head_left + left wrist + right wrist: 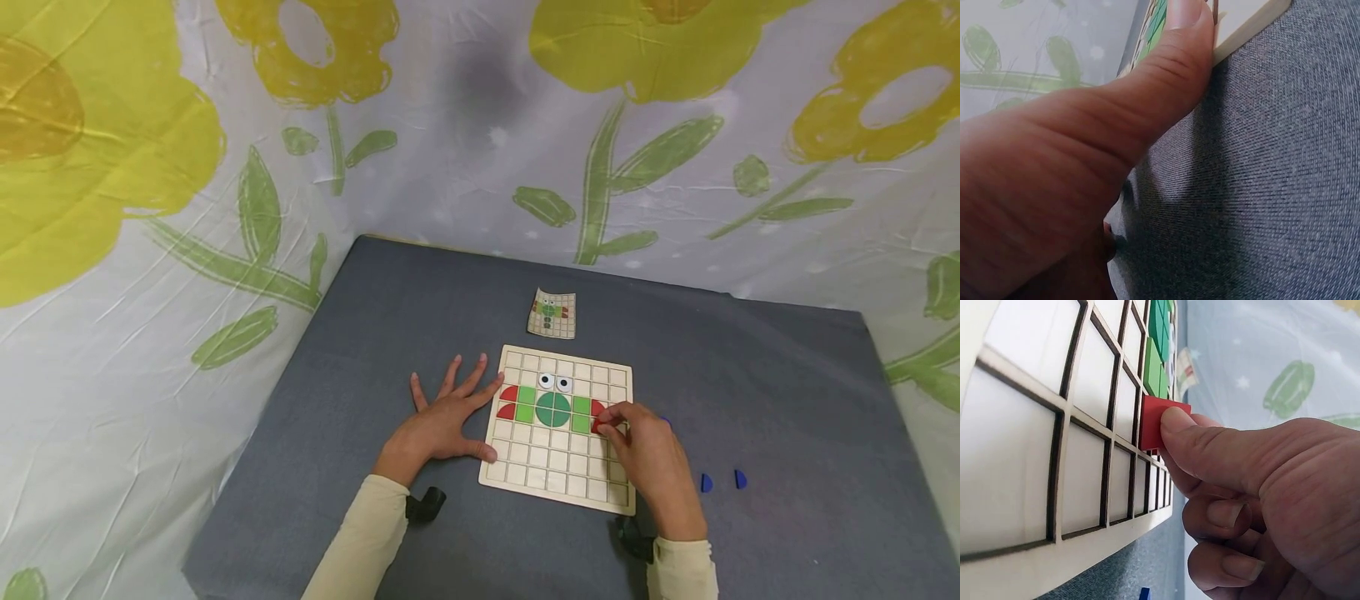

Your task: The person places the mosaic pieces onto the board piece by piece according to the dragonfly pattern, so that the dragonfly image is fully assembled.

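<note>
A wooden grid board (557, 481) lies on the grey table, bearing two eye pieces (555, 382), a dark green circle of quarter pieces (552, 409), light green squares (526, 404) and red quarter-round pieces (507, 402). My right hand (651, 450) pinches a red piece (1152, 422) between thumb and forefinger at the board's right side; in the right wrist view it stands at a grid cell below a light green square. My left hand (444, 423) lies spread at the board's left edge, its thumb touching the rim, as the left wrist view also shows.
Behind the board lies a small pattern card (552, 314) with a similar figure. Blue half-round pieces (707, 482) lie on the grey tabletop (810, 400) to the right. A flowered cloth (465, 167) hangs behind the table.
</note>
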`<state>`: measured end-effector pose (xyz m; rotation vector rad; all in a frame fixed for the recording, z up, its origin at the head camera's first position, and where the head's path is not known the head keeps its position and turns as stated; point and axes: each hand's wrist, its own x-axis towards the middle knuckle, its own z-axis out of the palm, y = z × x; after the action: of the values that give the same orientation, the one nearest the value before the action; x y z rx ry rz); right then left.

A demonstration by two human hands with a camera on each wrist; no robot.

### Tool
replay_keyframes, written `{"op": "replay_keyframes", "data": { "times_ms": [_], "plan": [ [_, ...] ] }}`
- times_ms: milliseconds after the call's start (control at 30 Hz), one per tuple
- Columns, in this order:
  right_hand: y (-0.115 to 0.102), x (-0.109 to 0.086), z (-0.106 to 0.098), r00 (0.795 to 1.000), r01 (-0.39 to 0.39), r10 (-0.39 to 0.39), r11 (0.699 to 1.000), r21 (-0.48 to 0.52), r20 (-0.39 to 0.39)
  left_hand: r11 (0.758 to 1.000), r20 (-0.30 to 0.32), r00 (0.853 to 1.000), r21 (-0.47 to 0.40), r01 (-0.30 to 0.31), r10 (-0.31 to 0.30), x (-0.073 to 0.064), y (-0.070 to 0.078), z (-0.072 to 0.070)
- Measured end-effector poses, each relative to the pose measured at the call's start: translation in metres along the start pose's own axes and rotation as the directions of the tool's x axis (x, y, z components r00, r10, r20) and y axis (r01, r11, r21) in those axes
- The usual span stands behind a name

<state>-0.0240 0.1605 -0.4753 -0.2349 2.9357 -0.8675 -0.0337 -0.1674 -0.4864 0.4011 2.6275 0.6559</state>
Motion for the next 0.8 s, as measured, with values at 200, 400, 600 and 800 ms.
{"op": "replay_keyframes", "data": {
  "times_ms": [200,400,600,800],
  "plan": [
    [-0.0009,0.0011,-0.0014,1.0,0.004,-0.004,1.0,0.004,0.007,1.0,-0.001,1.0,-0.006,-0.004,0.004,0.0005,-0.0002,-0.0005],
    [0.0002,0.0006,-0.0006,1.0,0.013,-0.013,1.0,0.0,0.013,1.0,0.001,1.0,-0.008,-0.006,0.006,0.0,0.0013,-0.0021],
    [0.0015,0.0005,-0.0001,1.0,0.004,-0.004,1.0,-0.006,0.017,1.0,0.001,1.0,-0.005,0.003,-0.003,-0.0001,0.0022,-0.0027],
    [0.0,0.0002,-0.0004,1.0,-0.012,0.012,1.0,-0.014,0.018,1.0,-0.004,1.0,-0.011,0.004,-0.004,0.0,0.0008,-0.0002]
  ]
}}
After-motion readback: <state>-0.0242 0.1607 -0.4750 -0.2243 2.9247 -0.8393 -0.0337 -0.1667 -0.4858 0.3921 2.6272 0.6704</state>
